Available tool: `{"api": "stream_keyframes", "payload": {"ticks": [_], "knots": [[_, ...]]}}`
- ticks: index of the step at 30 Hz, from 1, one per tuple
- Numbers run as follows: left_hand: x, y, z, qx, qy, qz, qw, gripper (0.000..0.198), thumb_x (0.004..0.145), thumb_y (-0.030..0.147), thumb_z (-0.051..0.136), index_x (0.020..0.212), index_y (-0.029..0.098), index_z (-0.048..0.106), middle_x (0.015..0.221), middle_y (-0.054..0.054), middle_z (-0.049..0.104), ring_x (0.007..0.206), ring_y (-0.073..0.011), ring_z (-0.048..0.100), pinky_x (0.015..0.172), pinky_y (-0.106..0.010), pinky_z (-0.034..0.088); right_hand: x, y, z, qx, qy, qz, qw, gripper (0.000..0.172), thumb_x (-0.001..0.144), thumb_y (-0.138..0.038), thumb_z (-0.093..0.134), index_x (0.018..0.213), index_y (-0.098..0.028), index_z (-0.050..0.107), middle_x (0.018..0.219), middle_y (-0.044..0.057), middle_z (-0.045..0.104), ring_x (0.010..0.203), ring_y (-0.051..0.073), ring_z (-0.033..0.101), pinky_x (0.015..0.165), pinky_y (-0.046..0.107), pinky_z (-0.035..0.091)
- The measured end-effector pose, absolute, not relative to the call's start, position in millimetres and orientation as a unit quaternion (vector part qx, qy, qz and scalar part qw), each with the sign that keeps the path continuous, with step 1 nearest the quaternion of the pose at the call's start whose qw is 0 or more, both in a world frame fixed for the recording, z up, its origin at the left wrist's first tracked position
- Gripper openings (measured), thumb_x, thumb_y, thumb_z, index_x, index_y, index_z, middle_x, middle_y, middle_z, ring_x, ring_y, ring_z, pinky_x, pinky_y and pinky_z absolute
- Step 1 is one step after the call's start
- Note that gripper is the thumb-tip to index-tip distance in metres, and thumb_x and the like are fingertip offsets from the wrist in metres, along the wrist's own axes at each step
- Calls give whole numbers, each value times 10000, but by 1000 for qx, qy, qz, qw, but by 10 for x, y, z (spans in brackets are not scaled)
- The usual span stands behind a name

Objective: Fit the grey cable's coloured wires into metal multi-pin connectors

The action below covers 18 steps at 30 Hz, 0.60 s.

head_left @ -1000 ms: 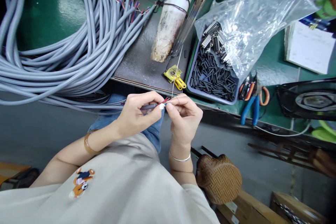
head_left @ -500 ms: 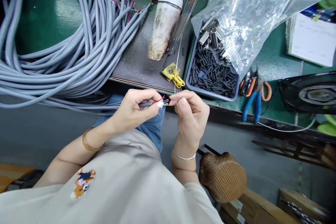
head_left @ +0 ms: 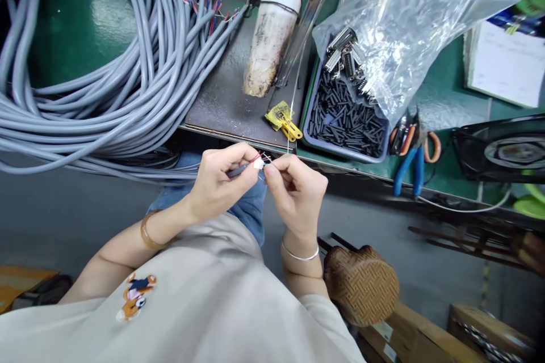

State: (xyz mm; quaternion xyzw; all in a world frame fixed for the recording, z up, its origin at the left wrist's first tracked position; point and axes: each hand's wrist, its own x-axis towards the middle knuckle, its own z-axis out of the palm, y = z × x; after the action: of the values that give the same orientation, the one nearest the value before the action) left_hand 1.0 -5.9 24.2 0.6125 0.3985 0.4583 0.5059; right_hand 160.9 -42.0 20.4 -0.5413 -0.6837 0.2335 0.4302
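My left hand is closed around the end of a grey cable, whose thin red and coloured wires stick out past my thumb. My right hand pinches those wire ends between thumb and forefinger, right against the left thumb. Both hands hover just in front of the bench edge, above my lap. A thin bright wire runs up from near my fingertips toward the top of the view.
A big coil of grey cables with stripped ends fills the left of the green bench. A dark plate carries a taped white cylinder and yellow clip. A blue tray holds black tubes, under a plastic bag. Blue pliers lie to the right.
My right hand has slid left and closed in on the wire ends, so its fingers now meet my left thumb. The left hand stays about where it was.
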Motion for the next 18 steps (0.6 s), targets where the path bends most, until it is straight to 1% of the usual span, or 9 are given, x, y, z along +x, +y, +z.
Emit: {"api": "stream_keyframes", "payload": {"ticks": [2, 3, 5, 6, 8, 11, 14, 16, 18], "knots": [[-14, -34, 276, 545, 405, 455, 576, 173, 864, 210, 633, 707, 158, 580, 556, 60, 449, 473, -39, 345, 434, -174, 267, 1617, -459, 175, -545, -665, 254, 444, 210, 980, -263, 625, 773, -227, 634, 643, -60, 578, 483, 67, 436, 475, 263, 333], [-27, -18, 294, 512, 403, 451, 610, 180, 852, 229, 647, 703, 159, 576, 553, 59, 448, 466, -38, 341, 427, -173, 263, 1625, -476, 165, -550, -654, 249, 455, 175, 977, -263, 630, 807, -240, 666, 674, -49, 620, 500, 78, 476, 473, 267, 346], [-49, 8, 320, 463, 394, 436, 664, 202, 818, 260, 679, 686, 163, 561, 544, 59, 446, 449, -33, 319, 414, -174, 248, 1642, -497, 153, -558, -644, 194, 485, 70, 955, -256, 667, 928, -284, 725, 751, -33, 694, 536, 102, 539, 474, 276, 381], [-56, 17, 328, 447, 391, 427, 682, 219, 800, 275, 696, 678, 165, 552, 540, 60, 446, 442, -31, 310, 409, -173, 240, 1651, -499, 151, -558, -649, 153, 494, 95, 937, -252, 694, 996, -311, 740, 785, -28, 722, 550, 113, 564, 481, 282, 406], [-62, 23, 334, 429, 389, 412, 703, 260, 774, 307, 727, 667, 168, 535, 539, 57, 452, 442, -29, 307, 405, -172, 235, 1666, -487, 151, -546, -679, 82, 484, 217, 906, -248, 737, 1096, -353, 744, 831, -21, 758, 585, 134, 619, 522, 298, 473], [-54, 12, 337, 431, 391, 398, 709, 299, 764, 329, 748, 656, 167, 520, 553, 54, 458, 461, -31, 318, 417, -172, 250, 1680, -446, 140, -514, -736, 50, 438, 251, 918, -224, 715, 1120, -371, 739, 845, -20, 776, 678, 153, 703, 613, 302, 541], [-31, -10, 339, 447, 391, 399, 699, 309, 783, 341, 747, 654, 161, 531, 573, 46, 475, 487, -39, 351, 440, -177, 282, 1678, -410, 118, -485, -771, 26, 412, 222, 924, -185, 693, 1077, -342, 727, 840, -21, 778, 693, 147, 721, 600, 287, 525], [-14, -22, 323, 466, 393, 409, 679, 290, 809, 349, 740, 676, 152, 574, 599, 32, 511, 513, -52, 397, 472, -189, 329, 1676, -390, 127, -491, -755, 11, 435, 159, 935, -196, 674, 1028, -319, 715, 801, -18, 764, 661, 151, 709, 571, 294, 507], [-2, -30, 283, 494, 398, 438, 637, 239, 842, 323, 721, 713, 145, 626, 654, 8, 563, 561, -72, 456, 520, -205, 383, 1690, -361, 179, -513, -684, -7, 519, 83, 964, -263, 637, 964, -314, 702, 676, -28, 689, 551, 156, 643, 495, 308, 451]]}}
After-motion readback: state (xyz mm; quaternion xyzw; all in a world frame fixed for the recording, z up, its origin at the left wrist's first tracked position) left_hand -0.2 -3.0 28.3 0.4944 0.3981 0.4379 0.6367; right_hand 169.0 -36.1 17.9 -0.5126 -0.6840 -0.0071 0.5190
